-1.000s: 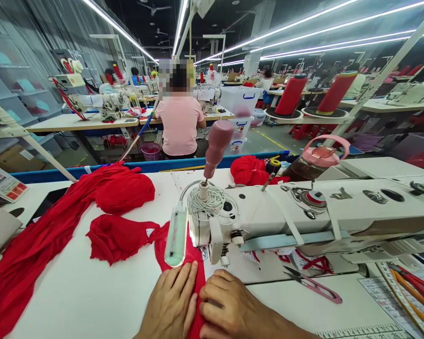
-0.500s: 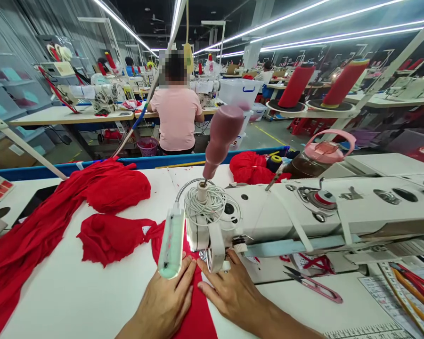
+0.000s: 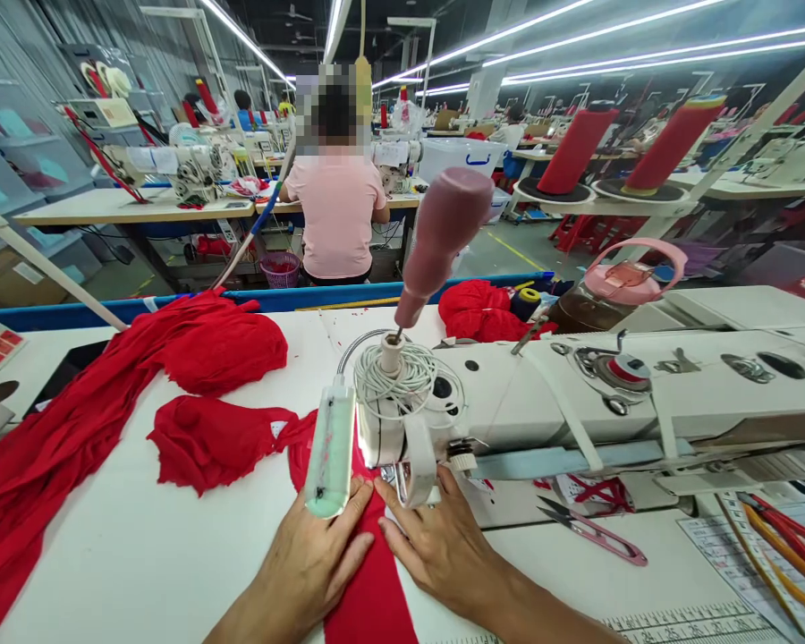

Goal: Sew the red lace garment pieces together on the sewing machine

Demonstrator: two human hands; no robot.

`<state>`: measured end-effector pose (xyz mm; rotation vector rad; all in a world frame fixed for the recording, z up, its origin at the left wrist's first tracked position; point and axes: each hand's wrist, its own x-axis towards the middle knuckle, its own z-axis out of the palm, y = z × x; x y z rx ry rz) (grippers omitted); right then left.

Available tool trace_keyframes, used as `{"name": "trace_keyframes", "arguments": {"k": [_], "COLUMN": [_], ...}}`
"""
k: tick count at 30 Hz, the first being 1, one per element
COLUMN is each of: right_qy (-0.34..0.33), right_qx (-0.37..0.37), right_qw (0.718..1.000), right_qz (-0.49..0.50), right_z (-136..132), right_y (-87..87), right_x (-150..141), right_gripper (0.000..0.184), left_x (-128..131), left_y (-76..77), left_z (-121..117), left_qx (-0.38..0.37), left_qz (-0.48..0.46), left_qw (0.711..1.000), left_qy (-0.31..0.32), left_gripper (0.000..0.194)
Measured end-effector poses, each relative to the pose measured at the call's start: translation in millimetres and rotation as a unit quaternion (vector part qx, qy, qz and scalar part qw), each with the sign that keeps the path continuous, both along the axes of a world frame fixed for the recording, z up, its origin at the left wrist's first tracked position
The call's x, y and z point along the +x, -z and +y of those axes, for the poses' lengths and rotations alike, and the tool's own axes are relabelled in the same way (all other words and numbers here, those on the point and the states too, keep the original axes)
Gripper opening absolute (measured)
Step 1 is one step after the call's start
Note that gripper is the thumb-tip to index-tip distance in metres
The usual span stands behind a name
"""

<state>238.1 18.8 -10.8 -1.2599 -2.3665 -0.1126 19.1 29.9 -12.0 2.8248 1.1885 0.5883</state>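
A strip of red fabric runs from the table's near edge up under the head of a white sewing machine. My left hand lies flat on its left side, fingers stretched toward the needle area. On the strip's right edge rests my right hand, fingers spread, fingertips just below the presser foot. A pale green lamp on a flexible neck hangs over my left fingertips and hides part of them.
More red fabric trails across the left of the white table. Pink-handled thread snips lie right of my hands. A printed ruler, red and orange tools sit far right. A person in a pink shirt works at another table behind.
Both hands slid forward along the red strip toward the presser foot and flattened out. The right hand's fingers, curled a second ago, are spread. The view tilted slightly.
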Motion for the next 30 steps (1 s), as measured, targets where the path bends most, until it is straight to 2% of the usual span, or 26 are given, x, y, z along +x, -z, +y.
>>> {"name": "trace_keyframes", "arguments": {"k": [5,9,13,15,20,23,27,30], "right_qy": [-0.006,0.003,-0.069,-0.085,-0.064,-0.054,-0.06,-0.062], "right_qx": [-0.009,0.023,0.025,0.012,0.008,0.014,0.009,0.001], "right_qw": [1.0,0.998,0.994,0.993,0.996,0.997,0.997,0.997], "right_qz": [-0.002,0.052,0.08,0.08,0.064,0.057,0.055,0.053], "right_z": [-2,-4,-8,-9,-9,-8,-6,-6], "right_y": [-3.0,-5.3,-6.0,-5.7,-2.9,-1.3,-1.0,-0.3], "right_x": [-4,0,1,1,-1,-1,0,1], "right_gripper": [0.035,0.031,0.03,0.028,0.027,0.029,0.031,0.033], "left_x": [-1,-1,-2,-3,-5,-9,-14,-13], "left_y": [-2.3,-6.3,-11.0,-10.9,-3.5,-0.1,-1.3,-3.3], "left_z": [-1,4,11,15,20,21,22,23], "left_qx": [0.017,-0.004,-0.029,-0.026,0.005,0.005,-0.003,0.028], "left_qz": [0.035,0.041,0.038,0.031,-0.005,-0.002,0.021,-0.001], "left_qw": [0.999,0.999,0.998,0.999,1.0,1.0,0.999,0.999], "left_qy": [0.006,0.021,0.033,0.031,0.014,0.026,0.049,0.032], "left_gripper": [0.047,0.046,0.044,0.043,0.041,0.042,0.039,0.035]}}
